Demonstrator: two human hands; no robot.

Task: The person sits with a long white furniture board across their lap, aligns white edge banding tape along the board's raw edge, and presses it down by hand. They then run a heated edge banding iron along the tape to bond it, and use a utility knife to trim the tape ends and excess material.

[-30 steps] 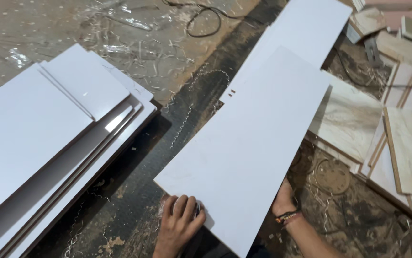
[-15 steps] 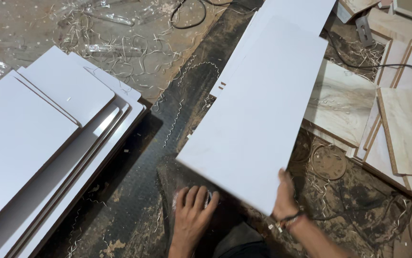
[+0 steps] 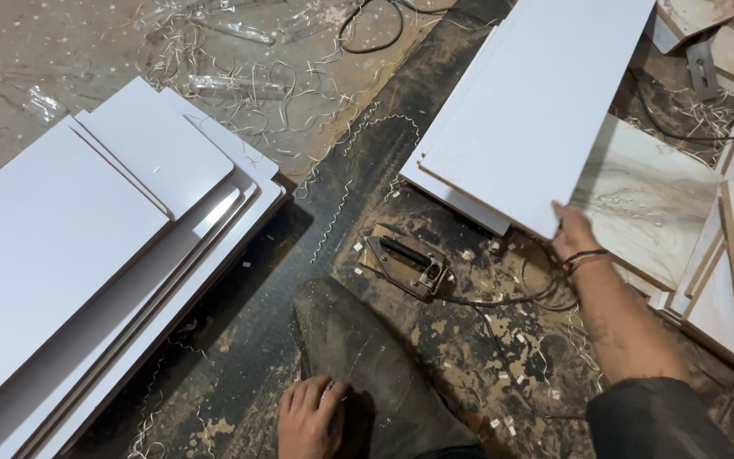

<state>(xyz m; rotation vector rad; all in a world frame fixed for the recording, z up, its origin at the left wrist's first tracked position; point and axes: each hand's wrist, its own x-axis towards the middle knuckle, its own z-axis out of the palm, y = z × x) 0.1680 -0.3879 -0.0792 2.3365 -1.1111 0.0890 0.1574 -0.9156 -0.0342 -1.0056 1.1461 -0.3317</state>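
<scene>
**Right hand on the white board**

I see my right hand [image 3: 573, 234] pinching the near corner of the white board [image 3: 537, 110] at two o'clock, atop another panel. My left hand [image 3: 307, 416] rests loosely curled on my knee [image 3: 358, 348] at six o'clock, holding nothing.

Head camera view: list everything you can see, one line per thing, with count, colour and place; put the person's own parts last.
white panel: one, white, top right, its corner held by the right hand, lying over another white board.
stacked boards: count unclear, white, fanned at left on the floor.
marbled boards: count unclear, beige and grey, right edge.
metal tool: one, dark with a black handle, centre floor.
cable: one, dark, running right from the tool.
shavings: many, pale curls, scattered on the floor at top.
trouser leg: one, dark and dusty, bottom centre.
left hand: resting on the leg.
right hand: gripping the panel's corner; wristband worn.
</scene>
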